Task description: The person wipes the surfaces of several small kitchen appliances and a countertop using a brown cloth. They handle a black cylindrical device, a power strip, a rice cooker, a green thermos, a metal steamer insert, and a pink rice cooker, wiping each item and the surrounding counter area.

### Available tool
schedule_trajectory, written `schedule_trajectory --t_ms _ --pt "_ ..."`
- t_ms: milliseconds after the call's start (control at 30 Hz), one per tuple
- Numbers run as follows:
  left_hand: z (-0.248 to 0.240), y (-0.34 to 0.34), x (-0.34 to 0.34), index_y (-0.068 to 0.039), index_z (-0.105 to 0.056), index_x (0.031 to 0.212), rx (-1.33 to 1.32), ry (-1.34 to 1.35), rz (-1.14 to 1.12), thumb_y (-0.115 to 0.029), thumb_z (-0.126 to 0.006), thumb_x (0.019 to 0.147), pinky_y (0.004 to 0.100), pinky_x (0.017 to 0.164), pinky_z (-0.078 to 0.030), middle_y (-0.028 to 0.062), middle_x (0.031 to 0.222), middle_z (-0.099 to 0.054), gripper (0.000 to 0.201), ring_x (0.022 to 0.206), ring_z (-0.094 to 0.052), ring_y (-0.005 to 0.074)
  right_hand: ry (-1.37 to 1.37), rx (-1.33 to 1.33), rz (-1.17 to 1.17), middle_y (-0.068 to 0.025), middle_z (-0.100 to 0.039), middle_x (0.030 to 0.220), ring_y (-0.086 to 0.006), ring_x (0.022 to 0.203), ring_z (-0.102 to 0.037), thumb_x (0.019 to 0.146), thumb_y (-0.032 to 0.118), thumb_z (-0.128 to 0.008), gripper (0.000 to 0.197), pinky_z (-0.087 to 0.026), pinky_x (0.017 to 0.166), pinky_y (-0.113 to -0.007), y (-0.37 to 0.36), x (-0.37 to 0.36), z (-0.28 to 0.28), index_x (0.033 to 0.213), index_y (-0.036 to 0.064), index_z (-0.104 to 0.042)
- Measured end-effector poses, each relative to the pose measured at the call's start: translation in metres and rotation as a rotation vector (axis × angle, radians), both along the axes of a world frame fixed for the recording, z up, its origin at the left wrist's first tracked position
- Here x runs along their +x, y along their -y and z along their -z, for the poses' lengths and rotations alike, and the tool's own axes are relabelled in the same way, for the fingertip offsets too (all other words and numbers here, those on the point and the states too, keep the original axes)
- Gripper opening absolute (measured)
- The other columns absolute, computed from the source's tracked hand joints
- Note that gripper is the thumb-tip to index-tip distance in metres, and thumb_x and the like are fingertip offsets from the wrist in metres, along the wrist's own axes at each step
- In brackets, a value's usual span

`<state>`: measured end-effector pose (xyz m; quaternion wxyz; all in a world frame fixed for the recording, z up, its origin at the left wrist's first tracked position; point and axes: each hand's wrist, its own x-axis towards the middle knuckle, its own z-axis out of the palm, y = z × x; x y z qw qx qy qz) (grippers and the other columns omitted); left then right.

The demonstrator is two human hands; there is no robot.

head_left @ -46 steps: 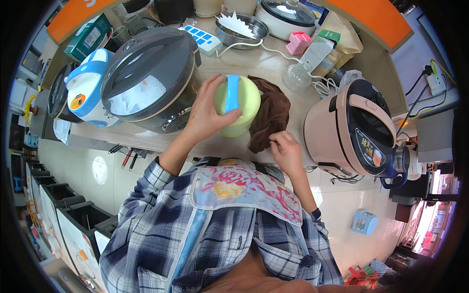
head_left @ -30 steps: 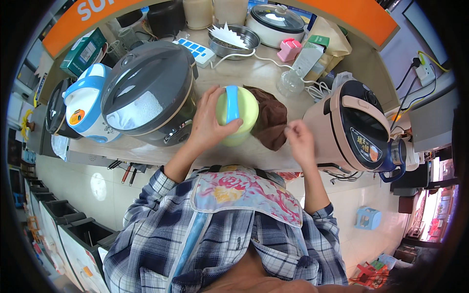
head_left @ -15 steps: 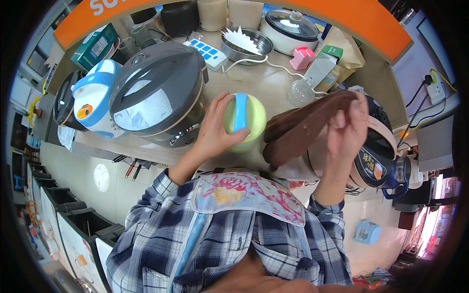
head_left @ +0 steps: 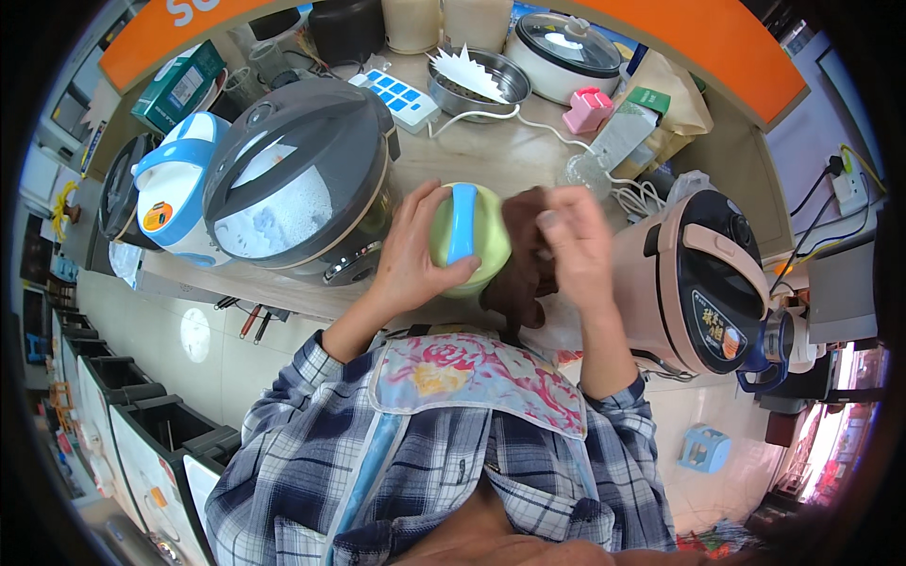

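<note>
A round light-green container [head_left: 489,222] with a blue handle [head_left: 462,222] across its lid stands near the front edge of the counter. My left hand [head_left: 408,253] wraps around its left side, thumb close to the handle's near end. On the right, my right hand [head_left: 578,247] grips a dark brown cloth [head_left: 519,269]. The bunched cloth lies against the container's right side and hangs down toward the counter edge. Some of my right fingers are blurred.
A large dark grey rice cooker [head_left: 302,179] stands left of the container. To the right is a pinkish-beige appliance [head_left: 651,292] with a black top. Farther back are a white-and-blue power strip [head_left: 401,100], a steel pan [head_left: 514,83], a pink object [head_left: 587,110] and a white cable.
My right hand has moved left with the brown cloth, from beside the beige appliance to the container's side. The cloth has gone from spread out to bunched. My left hand has hardly moved.
</note>
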<state>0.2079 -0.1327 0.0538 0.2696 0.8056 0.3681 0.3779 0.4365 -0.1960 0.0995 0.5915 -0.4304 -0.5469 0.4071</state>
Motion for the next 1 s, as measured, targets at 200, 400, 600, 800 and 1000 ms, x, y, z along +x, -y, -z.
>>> schedule_trajectory --t_ms 200,400,600,800,1000 --pt "-0.004 0.000 0.001 0.000 -0.040 0.148 -0.022 0.008 0.037 -0.042 -0.083 0.069 0.0480 0.114 -0.037 0.0247 0.148 -0.043 0.099 0.138 -0.044 0.0421 0.880 0.375 0.103 -0.0203 -0.062 0.129 -0.0369 0.121 -0.057 0.090 0.053 -0.067 0.082 -0.029 0.111 -0.049 -0.014 -0.016 0.017 0.148 0.0019 -0.042" --pt "-0.003 -0.007 -0.004 0.001 -0.031 0.153 0.066 -0.020 0.128 -0.040 -0.094 0.060 0.0489 0.112 -0.037 0.0254 0.147 -0.042 0.120 0.134 -0.044 0.0441 0.671 0.330 -0.019 -0.0196 -0.065 0.126 -0.0364 0.117 -0.060 0.090 0.054 -0.066 0.083 -0.029 0.114 -0.051 -0.014 -0.023 0.031 0.151 0.0022 -0.040" --pt "-0.003 -0.001 -0.002 0.002 -0.031 0.152 0.006 -0.002 0.087 -0.039 -0.096 0.055 0.0493 0.112 -0.037 0.0255 0.145 -0.044 0.124 0.133 -0.045 0.0441 0.528 0.297 -0.106 -0.0147 -0.073 0.103 -0.0328 0.114 -0.062 0.089 0.040 -0.069 0.073 -0.027 0.117 -0.051 -0.010 -0.022 0.030 0.148 0.0029 -0.045" --pt "-0.006 -0.005 0.001 0.003 -0.032 0.150 -0.144 0.010 0.065 -0.041 -0.095 0.055 0.0457 0.112 -0.038 0.0259 0.143 -0.046 0.122 0.134 -0.047 0.0421 0.230 0.186 -0.035 -0.0065 -0.072 0.096 -0.0189 0.103 -0.065 0.088 0.009 -0.068 0.046 -0.038 0.109 -0.040 0.017 -0.001 0.063 0.133 0.0015 -0.057" --pt "-0.003 -0.014 -0.007 0.003 -0.031 0.152 -0.098 -0.038 0.135 -0.048 -0.095 0.054 0.0432 0.114 -0.037 0.0234 0.146 -0.046 0.128 0.137 -0.047 0.0379 -0.711 -0.051 0.096 -0.0101 -0.070 0.109 -0.0194 0.106 -0.067 0.095 0.008 -0.062 0.039 -0.051 0.097 -0.033 0.007 0.021 0.081 0.133 0.0014 -0.055"
